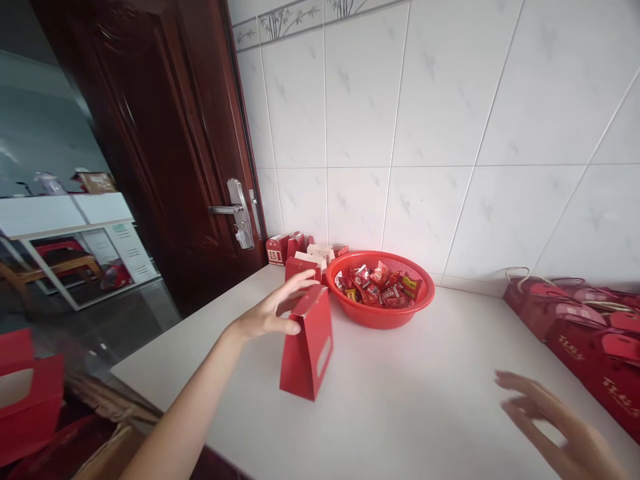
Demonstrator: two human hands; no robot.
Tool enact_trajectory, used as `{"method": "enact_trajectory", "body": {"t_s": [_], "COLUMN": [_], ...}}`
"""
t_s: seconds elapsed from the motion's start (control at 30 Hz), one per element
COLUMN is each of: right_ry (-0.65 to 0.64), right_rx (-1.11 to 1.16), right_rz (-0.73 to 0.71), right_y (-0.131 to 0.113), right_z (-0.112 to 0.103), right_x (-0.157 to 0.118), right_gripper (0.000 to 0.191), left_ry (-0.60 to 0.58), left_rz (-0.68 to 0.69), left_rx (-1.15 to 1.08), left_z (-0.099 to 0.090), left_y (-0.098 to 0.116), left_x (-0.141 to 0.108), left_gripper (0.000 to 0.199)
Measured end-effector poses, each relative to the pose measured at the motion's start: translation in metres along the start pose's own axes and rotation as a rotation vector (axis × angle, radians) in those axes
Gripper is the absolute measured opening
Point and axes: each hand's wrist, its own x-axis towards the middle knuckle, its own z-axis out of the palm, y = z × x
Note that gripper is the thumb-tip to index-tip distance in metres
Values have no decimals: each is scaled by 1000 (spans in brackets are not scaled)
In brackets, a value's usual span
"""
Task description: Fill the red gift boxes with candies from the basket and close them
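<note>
A red paper gift box (309, 347) with a small window in its side stands slightly tilted at the middle of the white table (400, 413). My left hand (275, 310) grips it near the top, thumb on the near side and fingers behind. Over the table's right part hovers my right hand (555, 420), somewhat blurred, thumb and fingers apart and nothing between them. Just behind the gift box is a red plastic basket (380, 320) holding many wrapped candies (383, 287).
Several small red and cream boxes (277, 250) stand against the tiled wall, left of the basket. Red gift bags (575, 333) with handles line the right side. At lower left, a cardboard carton (113, 447) sits below the table edge beside more red boxes (30, 393). A dark wooden door (165, 133) is behind.
</note>
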Motion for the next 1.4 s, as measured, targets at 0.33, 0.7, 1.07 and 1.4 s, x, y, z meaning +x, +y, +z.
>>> {"method": "enact_trajectory", "body": {"t_s": [0.33,0.7,1.07,1.4], "right_ry": [-288,-185,-176,-182], "right_rx": [450,340,237,234], "right_rz": [-273,-152,-254,-230], "right_y": [-136,-117,-118,-121], "right_z": [89,99,105,106], "right_x": [90,103,95,92], "right_gripper": [49,36,24,29], "left_ry": [-553,-392,-133,-208], "left_rz": [366,180,188,255], "left_rx": [-377,-52,143,226], "left_z": [83,71,88,73], "left_y": [9,18,12,13], "left_x": [85,93,95,91], "left_gripper": [109,81,27,29]}}
